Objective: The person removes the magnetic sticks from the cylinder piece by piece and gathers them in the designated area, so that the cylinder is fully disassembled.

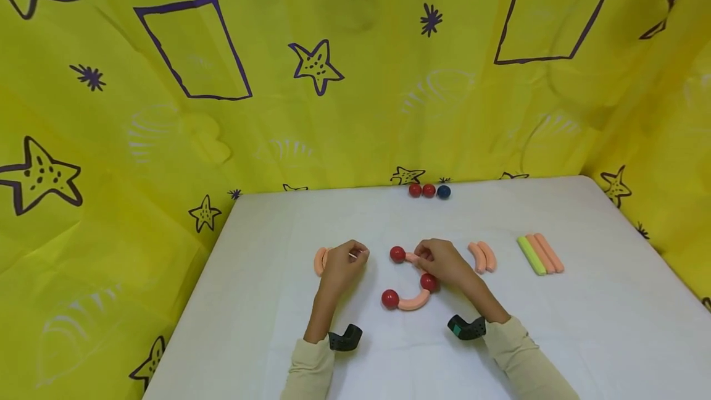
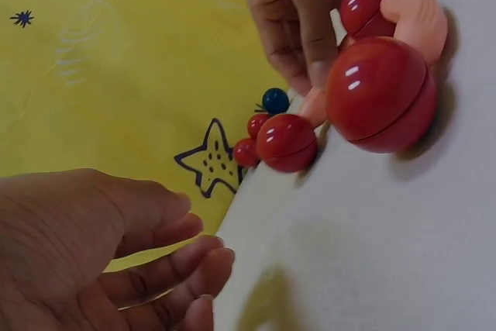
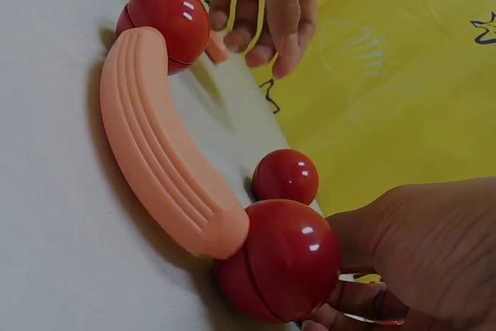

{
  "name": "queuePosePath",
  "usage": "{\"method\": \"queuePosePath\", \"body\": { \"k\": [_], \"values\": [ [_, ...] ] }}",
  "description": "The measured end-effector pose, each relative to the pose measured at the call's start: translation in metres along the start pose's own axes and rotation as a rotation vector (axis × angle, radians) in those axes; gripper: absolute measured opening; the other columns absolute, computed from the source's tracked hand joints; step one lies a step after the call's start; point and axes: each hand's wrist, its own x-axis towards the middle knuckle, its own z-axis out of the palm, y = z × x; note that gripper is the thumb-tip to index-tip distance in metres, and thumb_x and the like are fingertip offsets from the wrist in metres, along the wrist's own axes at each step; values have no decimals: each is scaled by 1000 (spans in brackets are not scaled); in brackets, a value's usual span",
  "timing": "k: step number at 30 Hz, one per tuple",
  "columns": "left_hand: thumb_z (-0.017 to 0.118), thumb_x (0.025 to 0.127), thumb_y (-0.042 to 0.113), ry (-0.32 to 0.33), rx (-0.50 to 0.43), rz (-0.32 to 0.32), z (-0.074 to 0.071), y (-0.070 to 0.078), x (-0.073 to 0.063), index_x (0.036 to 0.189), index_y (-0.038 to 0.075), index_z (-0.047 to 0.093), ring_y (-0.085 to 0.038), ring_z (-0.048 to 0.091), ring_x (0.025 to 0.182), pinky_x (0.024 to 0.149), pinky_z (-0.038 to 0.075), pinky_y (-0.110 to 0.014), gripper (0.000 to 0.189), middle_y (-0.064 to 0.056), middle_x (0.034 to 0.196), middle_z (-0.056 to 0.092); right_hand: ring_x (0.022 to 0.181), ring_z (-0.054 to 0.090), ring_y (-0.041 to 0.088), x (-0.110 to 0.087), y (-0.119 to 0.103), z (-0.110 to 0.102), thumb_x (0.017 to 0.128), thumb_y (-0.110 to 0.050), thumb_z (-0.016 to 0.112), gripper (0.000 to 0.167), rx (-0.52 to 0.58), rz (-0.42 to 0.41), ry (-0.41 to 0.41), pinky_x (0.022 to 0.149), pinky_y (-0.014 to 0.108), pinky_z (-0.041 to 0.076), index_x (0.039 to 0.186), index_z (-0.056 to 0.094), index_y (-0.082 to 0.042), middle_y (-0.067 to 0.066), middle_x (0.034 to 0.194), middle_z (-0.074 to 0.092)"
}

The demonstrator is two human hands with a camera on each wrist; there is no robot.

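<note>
My right hand (image 1: 444,261) pinches a curved peach-coloured stick (image 1: 411,257), mostly hidden under the fingers, between an upper red ball (image 1: 397,254) and a middle red ball (image 1: 428,282). A second curved stick (image 1: 413,302) joins the middle ball to a lower red ball (image 1: 390,299); its grooves show in the right wrist view. To the left, my left hand (image 1: 344,264) hovers with loosely bent fingers and nothing between them, as the left wrist view shows. Part of a pair of curved sticks (image 1: 320,261) shows beside it.
Two small red balls (image 1: 421,191) and a dark blue ball (image 1: 444,192) line the table's back edge. Right of my right hand lie two curved sticks (image 1: 482,257), then straight sticks (image 1: 541,254), one green and two peach. A yellow patterned cloth (image 1: 355,128) hangs behind the white table (image 1: 266,227).
</note>
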Motion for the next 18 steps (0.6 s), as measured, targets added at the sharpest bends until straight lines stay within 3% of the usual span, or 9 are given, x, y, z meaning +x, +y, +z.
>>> {"method": "queuePosePath", "body": {
  "k": [4,8,12,18],
  "values": [
    [66,91,18,-124,-19,-4,10,1,-1,106,5,68,-16,65,79,69,51,-23,20,-9,93,69,75,55,13,1,-2,4,91,-16,69,10,-16,-34,-2,67,27,48,96,71,-8,2,83,64],
    [70,90,22,-182,11,8,20,4,-3,117,3,64,-19,64,86,72,52,-25,34,-12,101,66,78,57,13,3,-4,8,90,-18,70,11,-10,-48,-20,69,28,50,98,73,-10,2,86,66],
    [74,87,22,-165,56,75,30,6,-7,120,2,63,-19,62,85,72,50,-24,39,-12,100,64,80,59,12,2,-6,11,91,-22,70,13,-15,-71,-26,71,30,51,99,74,-12,0,89,66],
    [78,83,16,-90,125,148,40,10,-12,107,3,68,-16,56,78,67,43,-19,29,-8,87,63,80,57,12,-1,-9,12,90,-23,71,12,-5,-88,-8,71,30,49,95,73,-13,-1,86,65]
  ]
}}
